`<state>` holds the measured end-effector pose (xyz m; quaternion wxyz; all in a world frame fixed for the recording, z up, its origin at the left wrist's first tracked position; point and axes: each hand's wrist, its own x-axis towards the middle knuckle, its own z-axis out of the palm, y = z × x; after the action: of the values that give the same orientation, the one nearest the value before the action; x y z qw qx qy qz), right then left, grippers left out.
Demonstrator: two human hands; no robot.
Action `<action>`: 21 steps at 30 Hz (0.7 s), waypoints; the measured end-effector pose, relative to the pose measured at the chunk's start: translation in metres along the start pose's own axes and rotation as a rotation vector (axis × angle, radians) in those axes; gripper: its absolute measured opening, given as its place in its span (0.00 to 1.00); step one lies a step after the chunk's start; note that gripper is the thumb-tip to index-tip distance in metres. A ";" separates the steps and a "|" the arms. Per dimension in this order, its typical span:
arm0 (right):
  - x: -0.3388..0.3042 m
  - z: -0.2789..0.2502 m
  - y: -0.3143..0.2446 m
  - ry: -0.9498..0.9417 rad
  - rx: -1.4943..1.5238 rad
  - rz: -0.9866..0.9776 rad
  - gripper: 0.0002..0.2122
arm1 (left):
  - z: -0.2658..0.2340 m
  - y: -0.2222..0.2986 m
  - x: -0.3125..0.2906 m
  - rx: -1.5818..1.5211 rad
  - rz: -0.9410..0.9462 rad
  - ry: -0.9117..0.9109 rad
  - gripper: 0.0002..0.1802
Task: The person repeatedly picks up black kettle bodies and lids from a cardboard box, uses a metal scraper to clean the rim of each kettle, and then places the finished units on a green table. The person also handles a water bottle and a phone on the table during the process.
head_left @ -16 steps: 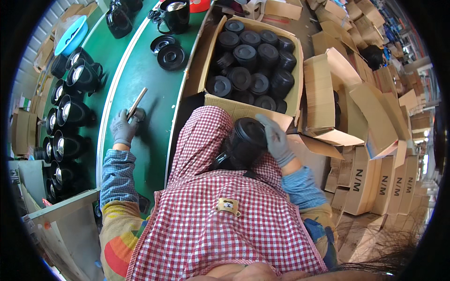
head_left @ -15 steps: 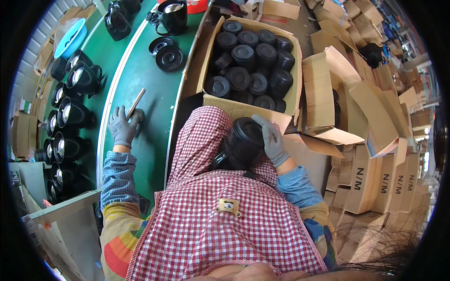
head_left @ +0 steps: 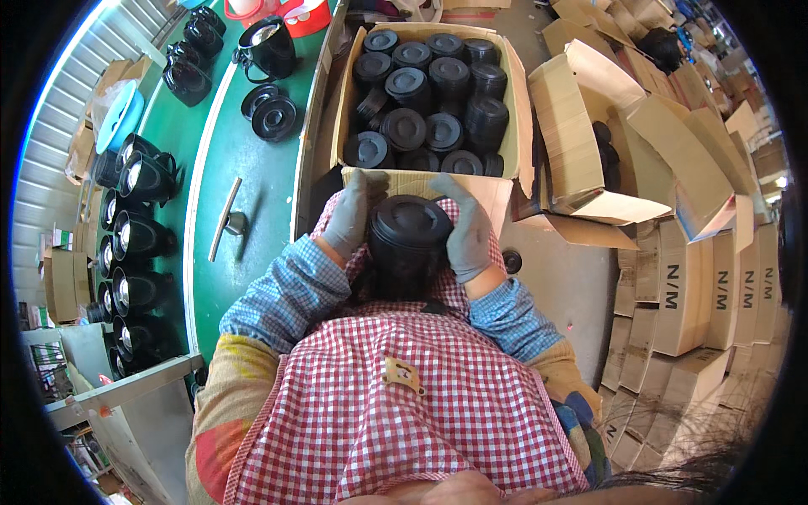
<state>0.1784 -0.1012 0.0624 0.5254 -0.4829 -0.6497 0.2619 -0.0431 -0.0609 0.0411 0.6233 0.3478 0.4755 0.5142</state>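
A black lidded jug (head_left: 410,231) stands upright on my lap, its ridged round lid facing up. My left hand (head_left: 349,217), in a grey glove, is against the left side of the lid. My right hand (head_left: 468,231), also gloved, is against the right side, so the lid sits between both palms. The jug's lower part is in shadow and its handle is hidden. On the green bench to my left lies a T-shaped metal tool (head_left: 224,220) with a long thin bar; no hand touches it.
Beyond my knees, an open carton (head_left: 349,101) holds several stacks of black lids. Loose black lids (head_left: 274,118) and a black jug (head_left: 268,52) stand farther along the bench. More black jugs (head_left: 139,236) line its left side. An open carton (head_left: 581,126) stands right.
My left hand has let go of the metal tool on the bench and come over to the jug. The jug, with my right hand on it, now stands more upright.
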 end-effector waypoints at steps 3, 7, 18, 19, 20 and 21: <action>0.006 -0.020 0.030 0.015 0.100 0.175 0.27 | -0.001 0.036 -0.013 -0.110 0.084 0.040 0.31; 0.002 0.003 0.005 -0.127 0.183 0.111 0.33 | 0.019 -0.006 -0.032 0.338 0.283 -0.280 0.25; 0.005 -0.028 0.026 0.015 -0.026 0.095 0.29 | 0.022 0.036 0.015 0.351 0.177 -0.475 0.22; 0.011 -0.034 0.040 0.094 0.072 0.174 0.30 | 0.017 0.042 0.018 0.524 0.390 -0.422 0.22; 0.018 -0.040 0.054 0.183 0.174 0.243 0.31 | 0.010 0.050 0.019 0.007 0.089 -0.368 0.23; 0.025 -0.044 0.064 0.291 0.543 0.399 0.30 | 0.005 0.062 0.019 -0.191 0.028 -0.315 0.25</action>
<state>0.2422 -0.0606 0.0327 0.6601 -0.4752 -0.3681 0.4506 -0.0572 -0.0279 0.0950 0.7131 0.3699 0.3163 0.5047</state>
